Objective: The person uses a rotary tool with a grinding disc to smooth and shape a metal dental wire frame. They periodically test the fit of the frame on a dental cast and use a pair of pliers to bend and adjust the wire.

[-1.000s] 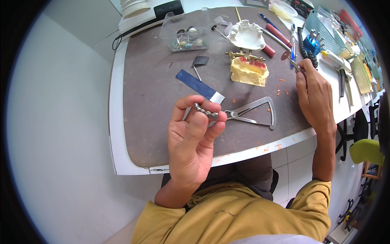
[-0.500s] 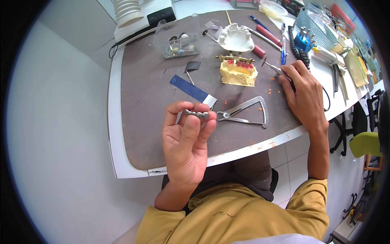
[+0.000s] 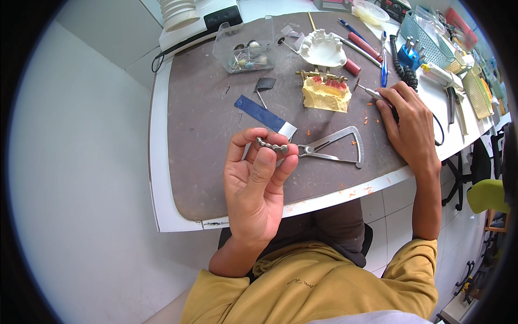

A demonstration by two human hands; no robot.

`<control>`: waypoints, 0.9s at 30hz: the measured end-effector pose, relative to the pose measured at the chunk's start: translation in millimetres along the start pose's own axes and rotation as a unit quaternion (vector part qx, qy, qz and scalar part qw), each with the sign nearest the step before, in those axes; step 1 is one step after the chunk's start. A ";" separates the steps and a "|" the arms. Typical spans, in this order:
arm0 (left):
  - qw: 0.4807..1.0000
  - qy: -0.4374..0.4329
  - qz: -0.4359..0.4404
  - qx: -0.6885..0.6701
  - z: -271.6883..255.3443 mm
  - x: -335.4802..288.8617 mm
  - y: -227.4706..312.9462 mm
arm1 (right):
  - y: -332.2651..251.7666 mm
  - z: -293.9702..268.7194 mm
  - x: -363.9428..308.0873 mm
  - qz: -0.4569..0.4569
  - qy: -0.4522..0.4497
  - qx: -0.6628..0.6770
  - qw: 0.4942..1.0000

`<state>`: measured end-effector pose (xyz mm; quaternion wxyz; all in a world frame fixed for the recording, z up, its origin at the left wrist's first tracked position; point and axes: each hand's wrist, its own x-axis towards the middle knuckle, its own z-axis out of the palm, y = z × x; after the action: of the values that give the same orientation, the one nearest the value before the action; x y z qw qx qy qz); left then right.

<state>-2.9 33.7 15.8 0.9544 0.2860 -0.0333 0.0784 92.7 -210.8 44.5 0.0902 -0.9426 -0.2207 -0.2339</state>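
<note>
Raised over the bench's front part, my left hand (image 3: 253, 183) pinches a grey metal dental bridge (image 3: 272, 146) between thumb and fingers. My right hand (image 3: 407, 121) rests on the bench to the right, closed round a slim rotary handpiece (image 3: 372, 93) with a small disc at its tip. Between the hands lies a metal caliper (image 3: 340, 147) with a curved scale. Farther back stands a dental articulator (image 3: 319, 75) with a white upper cast (image 3: 322, 48) and a yellow lower cast (image 3: 325, 96) bearing red wax. A blue strip (image 3: 263, 113) lies just beyond my left hand.
A clear plastic box (image 3: 245, 54) with polishing tips is at the back left, beside a white ribbed hose (image 3: 179, 12). Red wax sticks (image 3: 365, 46), a blue bur stand (image 3: 410, 55) and a mesh basket (image 3: 429, 40) sit at the back right. Orange shavings are scattered about.
The dental bridge has been turned in my left fingers and now slants down to the right. My right hand keeps its hold on the handpiece. The whole view has shifted slightly.
</note>
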 end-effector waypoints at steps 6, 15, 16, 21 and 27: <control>1.000 0.000 -0.002 -0.011 -1.0 0.3 -0.6 | 1.0 -1.9 0.6 0.005 -0.010 0.018 1.000; 1.000 0.006 0.006 0.000 -0.2 -0.3 -0.6 | -22.4 -23.4 -10.4 -0.133 0.034 0.129 0.982; 1.000 0.008 0.009 0.002 -1.0 -0.9 -1.0 | -31.1 -23.7 -11.0 -0.187 -0.005 0.172 0.967; 1.000 0.007 0.023 0.019 0.9 -0.5 -2.4 | -53.8 -13.6 -12.9 -0.200 -0.111 0.116 0.966; 0.999 0.014 0.025 0.033 1.7 -1.0 -1.1 | -59.5 -24.0 -4.8 -0.125 -0.160 0.182 0.962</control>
<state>-3.7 31.7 16.5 0.9426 0.3151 -0.0249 0.1075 52.0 -166.5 67.1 0.1941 -0.9001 -0.3874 -0.0451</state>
